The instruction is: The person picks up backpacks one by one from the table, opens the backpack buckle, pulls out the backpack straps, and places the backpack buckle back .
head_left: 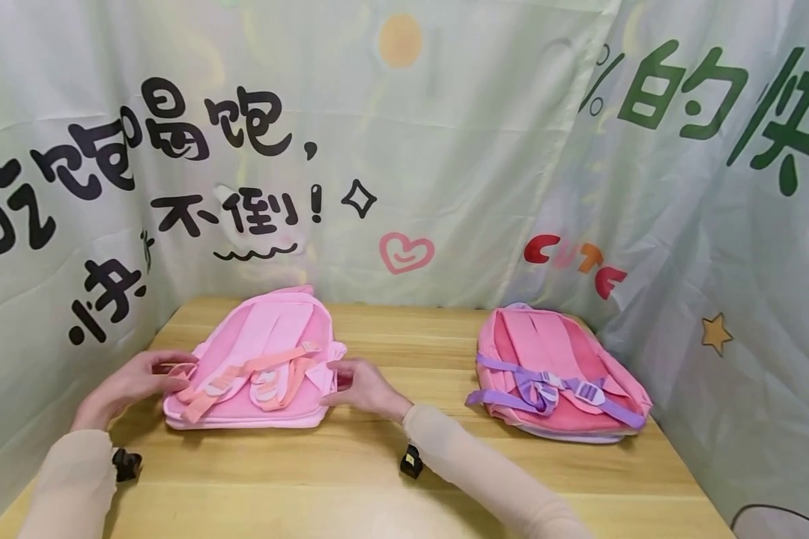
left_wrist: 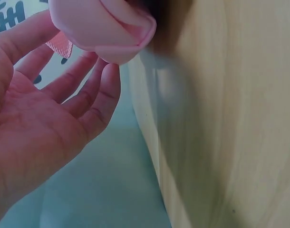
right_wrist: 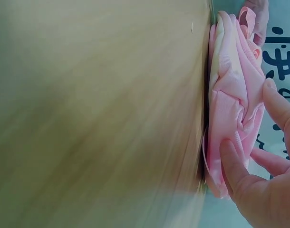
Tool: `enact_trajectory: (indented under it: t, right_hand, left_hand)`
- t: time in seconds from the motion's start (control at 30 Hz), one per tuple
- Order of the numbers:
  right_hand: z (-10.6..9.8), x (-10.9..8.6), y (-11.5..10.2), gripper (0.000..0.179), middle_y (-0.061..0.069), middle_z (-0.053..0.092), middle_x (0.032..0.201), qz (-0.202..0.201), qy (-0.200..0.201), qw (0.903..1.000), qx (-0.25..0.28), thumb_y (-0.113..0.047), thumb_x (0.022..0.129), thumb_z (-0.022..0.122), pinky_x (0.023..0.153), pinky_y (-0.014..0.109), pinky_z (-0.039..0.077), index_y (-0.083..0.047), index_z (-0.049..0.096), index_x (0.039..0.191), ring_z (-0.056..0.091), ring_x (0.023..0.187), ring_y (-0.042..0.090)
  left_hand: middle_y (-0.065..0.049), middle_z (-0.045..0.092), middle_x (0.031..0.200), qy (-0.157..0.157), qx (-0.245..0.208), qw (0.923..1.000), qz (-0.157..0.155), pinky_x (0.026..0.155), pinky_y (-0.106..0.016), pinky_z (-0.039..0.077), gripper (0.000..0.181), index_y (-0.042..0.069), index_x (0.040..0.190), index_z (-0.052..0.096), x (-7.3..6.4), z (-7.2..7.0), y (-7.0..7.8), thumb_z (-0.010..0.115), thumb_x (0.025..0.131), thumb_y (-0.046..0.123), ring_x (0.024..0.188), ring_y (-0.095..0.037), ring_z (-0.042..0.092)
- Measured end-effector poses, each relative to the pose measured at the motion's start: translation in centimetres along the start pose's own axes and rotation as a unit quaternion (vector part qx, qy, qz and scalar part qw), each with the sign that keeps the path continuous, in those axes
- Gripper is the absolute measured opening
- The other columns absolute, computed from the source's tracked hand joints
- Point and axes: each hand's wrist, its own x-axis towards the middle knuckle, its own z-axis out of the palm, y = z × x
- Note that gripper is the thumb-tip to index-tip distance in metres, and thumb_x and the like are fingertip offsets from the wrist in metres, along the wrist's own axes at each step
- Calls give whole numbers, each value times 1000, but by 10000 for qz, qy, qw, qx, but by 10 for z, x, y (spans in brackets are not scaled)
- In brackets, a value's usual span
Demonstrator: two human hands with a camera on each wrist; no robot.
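Observation:
A pink backpack (head_left: 270, 337) lies on the wooden table with its back panel and orange-pink straps (head_left: 266, 374) facing up. My left hand (head_left: 138, 382) is at its left side, its fingertips touching the pink fabric near a strap end. In the left wrist view the fingers (left_wrist: 100, 95) are loosely bent beside the bag's edge. On the opposite side my right hand (head_left: 364, 385) rests against the bag, thumb and fingers spread over the side pocket fabric (right_wrist: 230, 109). Part of the left hand is hidden behind the bag in the right wrist view.
A second backpack (head_left: 546, 367), darker pink with purple straps, lies at the table's right. Printed curtains (head_left: 445, 150) stand behind and on both sides of the wooden table (head_left: 276, 479). Small black devices (head_left: 411, 462) sit at both wrists.

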Motion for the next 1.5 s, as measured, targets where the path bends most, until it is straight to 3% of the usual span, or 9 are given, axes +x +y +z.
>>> enact_trajectory:
  t: [0.2, 0.67, 1.03, 1.3, 1.5]
  right_hand:
    - [8, 6, -5, 70, 10, 64, 130, -35, 78, 9998, -164, -26, 74, 86, 98, 25, 48, -5, 58, 134, 63, 114, 14]
    - [27, 19, -22, 67, 6, 69, 122, 101, 99, 9999, 91, -24, 73, 87, 95, 25, 50, -8, 60, 132, 64, 106, 12]
    - [50, 32, -34, 69, 6, 66, 128, 184, 174, 9997, 9, -25, 72, 88, 98, 22, 47, -8, 60, 132, 62, 114, 13]
    - [60, 38, -38, 69, 3, 64, 130, 313, 253, 9992, -86, -27, 71, 88, 102, 24, 45, -10, 61, 132, 58, 119, 14]
    - [64, 40, -43, 68, 3, 64, 129, 349, 280, 9989, -168, -27, 71, 88, 102, 25, 44, -11, 61, 132, 57, 118, 15]
  left_hand:
    - [-25, 54, 127, 93, -14, 9997, -243, 75, -22, 48, 58, -2, 135, 54, -7, -6, -1, 74, 87, 23, 94, -11, 53]
    - [-32, 54, 130, 543, 588, 9961, -361, 71, -16, 43, 55, -3, 132, 56, -13, -18, -11, 73, 88, 24, 92, -10, 52]
    - [-28, 59, 111, 770, 711, 9939, -355, 64, -19, 47, 45, -11, 128, 55, -19, -29, -21, 67, 86, 2, 81, -6, 51]
    - [-32, 55, 116, 922, 766, 9922, -334, 62, -22, 45, 45, -10, 128, 54, -24, -32, -25, 65, 86, 1, 81, -7, 48]
    - [-25, 56, 106, 1097, 813, 9901, -311, 61, -21, 43, 45, -12, 128, 54, -24, -34, -27, 62, 85, -2, 79, -5, 46]
